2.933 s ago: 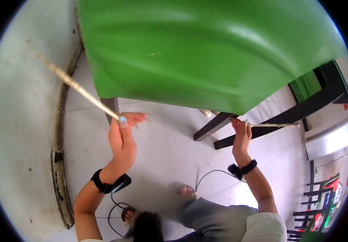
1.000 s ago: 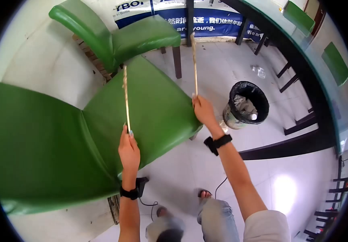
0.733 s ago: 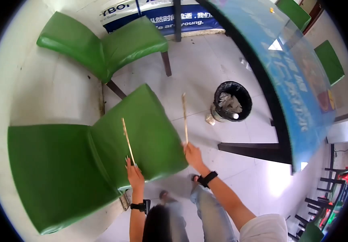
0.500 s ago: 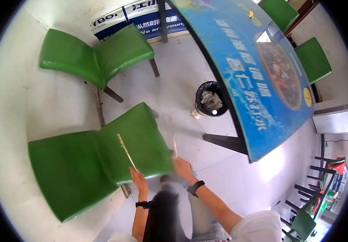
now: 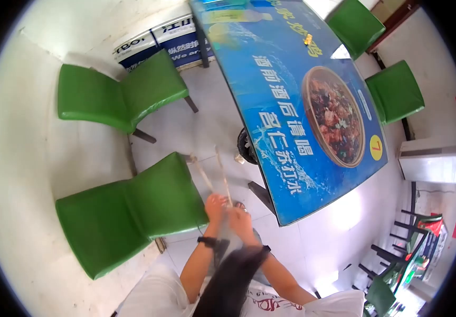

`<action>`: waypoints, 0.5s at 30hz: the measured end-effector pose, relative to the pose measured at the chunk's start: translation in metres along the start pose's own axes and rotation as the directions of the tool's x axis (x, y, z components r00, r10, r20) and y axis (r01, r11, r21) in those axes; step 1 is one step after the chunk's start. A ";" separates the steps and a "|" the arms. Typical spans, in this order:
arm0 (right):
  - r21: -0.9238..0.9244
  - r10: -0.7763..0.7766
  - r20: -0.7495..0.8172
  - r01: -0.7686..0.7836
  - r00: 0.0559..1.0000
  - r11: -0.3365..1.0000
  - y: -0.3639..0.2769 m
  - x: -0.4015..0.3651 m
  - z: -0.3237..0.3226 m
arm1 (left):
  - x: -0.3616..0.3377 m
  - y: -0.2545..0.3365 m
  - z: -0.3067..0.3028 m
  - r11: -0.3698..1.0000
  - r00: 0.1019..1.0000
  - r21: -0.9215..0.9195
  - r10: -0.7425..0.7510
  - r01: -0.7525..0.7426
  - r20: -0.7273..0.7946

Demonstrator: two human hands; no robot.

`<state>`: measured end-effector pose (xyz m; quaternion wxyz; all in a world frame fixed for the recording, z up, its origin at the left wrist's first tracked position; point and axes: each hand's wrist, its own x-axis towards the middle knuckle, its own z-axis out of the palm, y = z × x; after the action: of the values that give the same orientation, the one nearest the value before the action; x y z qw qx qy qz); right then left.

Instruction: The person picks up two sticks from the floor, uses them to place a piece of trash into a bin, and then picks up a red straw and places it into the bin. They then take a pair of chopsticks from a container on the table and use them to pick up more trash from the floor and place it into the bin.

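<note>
My left hand (image 5: 216, 207) is closed around the lower end of a thin pale stick (image 5: 202, 173), which slants up and to the left. Close beside it, my right hand (image 5: 240, 221) grips a second thin pale stick (image 5: 222, 171), held nearly upright. Both sticks and the fingers are blurred by motion, and the sticks' exact kind is hard to make out. The two hands nearly touch, just right of the front edge of a green padded chair (image 5: 170, 198). Dark hair hangs over part of my forearms.
A blue printed table (image 5: 291, 203) stands to the right, partly hiding a black-lined bin (image 5: 243, 142). A crumpled scrap (image 5: 239, 158) lies on the floor beside the bin. Another green chair (image 5: 151, 90) stands by the wall, with more across the table.
My left hand has moved right, from over the chair seat to beside my right hand, bringing its stick along. The camera view has shifted, so the table hides more of the bin.
</note>
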<state>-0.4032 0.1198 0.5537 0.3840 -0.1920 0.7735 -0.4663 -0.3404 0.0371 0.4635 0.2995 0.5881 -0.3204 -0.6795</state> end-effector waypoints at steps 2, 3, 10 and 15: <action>0.076 0.046 -0.008 -0.045 0.999 0.996 -0.020 0.008 0.000 | 0.008 0.015 0.024 0.997 0.995 0.043 0.065 -0.069 0.069; 0.133 0.120 0.014 -0.121 0.993 0.984 -0.038 0.017 -0.004 | 0.009 0.030 0.034 0.998 0.998 0.045 0.048 -0.050 0.041; 0.058 0.022 0.077 -0.027 0.997 0.998 -0.095 0.136 0.033 | 0.098 0.090 0.071 0.987 0.987 0.068 0.147 -0.143 -0.071; 0.215 0.203 -0.003 -0.197 0.979 0.956 -0.107 0.262 0.096 | 0.278 0.072 0.058 0.720 0.866 0.513 0.490 -0.467 0.100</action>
<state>-0.5011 -0.1594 0.5123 0.4379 -0.0646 0.7391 -0.5078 -0.4312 -0.2202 0.3572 0.3005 0.5583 -0.6265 -0.4534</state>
